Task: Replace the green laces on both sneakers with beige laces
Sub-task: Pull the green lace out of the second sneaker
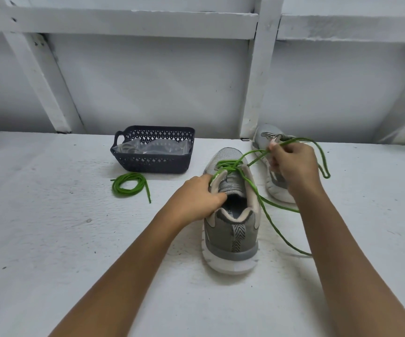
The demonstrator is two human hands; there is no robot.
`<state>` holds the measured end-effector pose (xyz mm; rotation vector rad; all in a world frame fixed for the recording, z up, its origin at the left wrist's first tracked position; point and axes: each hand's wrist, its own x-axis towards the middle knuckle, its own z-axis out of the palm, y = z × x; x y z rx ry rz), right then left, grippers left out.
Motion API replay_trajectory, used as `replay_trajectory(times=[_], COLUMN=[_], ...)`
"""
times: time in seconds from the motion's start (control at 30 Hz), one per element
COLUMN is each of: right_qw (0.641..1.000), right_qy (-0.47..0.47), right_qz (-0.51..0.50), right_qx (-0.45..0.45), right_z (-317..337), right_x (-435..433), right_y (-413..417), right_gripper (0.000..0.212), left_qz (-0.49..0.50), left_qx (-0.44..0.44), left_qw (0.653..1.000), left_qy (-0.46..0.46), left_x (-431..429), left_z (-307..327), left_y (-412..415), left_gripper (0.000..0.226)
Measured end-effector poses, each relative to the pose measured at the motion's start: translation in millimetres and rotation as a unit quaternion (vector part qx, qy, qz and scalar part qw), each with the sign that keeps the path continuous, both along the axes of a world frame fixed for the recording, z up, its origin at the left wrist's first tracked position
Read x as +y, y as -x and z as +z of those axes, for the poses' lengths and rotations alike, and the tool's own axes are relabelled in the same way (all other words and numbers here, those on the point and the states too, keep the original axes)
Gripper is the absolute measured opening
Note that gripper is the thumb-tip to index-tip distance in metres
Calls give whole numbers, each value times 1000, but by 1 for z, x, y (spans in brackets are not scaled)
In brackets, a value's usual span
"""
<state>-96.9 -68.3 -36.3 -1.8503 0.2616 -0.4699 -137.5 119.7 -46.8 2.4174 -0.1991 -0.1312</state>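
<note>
A grey sneaker (232, 229) stands on the white surface with its heel toward me. My left hand (198, 195) grips its collar and tongue on the left side. A green lace (264, 207) is still threaded through the front eyelets, and long loose lengths trail off to the right. My right hand (293, 164) pinches a strand of that lace, drawn up and away from the shoe. Behind my right hand lies the second grey sneaker (269, 138), partly hidden and with no lace in it. A coiled green lace (129, 187) lies on the surface at the left.
A dark perforated basket (153, 164) stands at the back centre; clear plastic bags (153, 148) with pale contents lie in it. A white wall with beams (257, 69) rises just behind the surface.
</note>
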Motion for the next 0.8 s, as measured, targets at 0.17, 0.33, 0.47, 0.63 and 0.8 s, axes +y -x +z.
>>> replay_trajectory(times=[0.17,0.33,0.47,0.63,0.8], right_qw=[996,989,1000,995,982], right_qy=[-55,52,-7,-79,77], right_qz=[67,122,16,54,133], right_qx=[16,72,-8,8,106], right_z=[-4,-13,0,-1,-17], right_x=[11,17,-5,7,15], right_y=[1,0,0,2,-2], right_gripper=[26,27,29,26,41], left_qz=[2,-2,-2,1,-2], left_qx=[3,1,-2,-4,-9], left_qw=[1000,1000,1000,1000,1000], left_qy=[1,3,3,0,0], left_x=[0,0,1,0,0], left_z=[0,2,1,1,2], left_y=[0,1,1,1,1], left_gripper=[30,29,31,30,30])
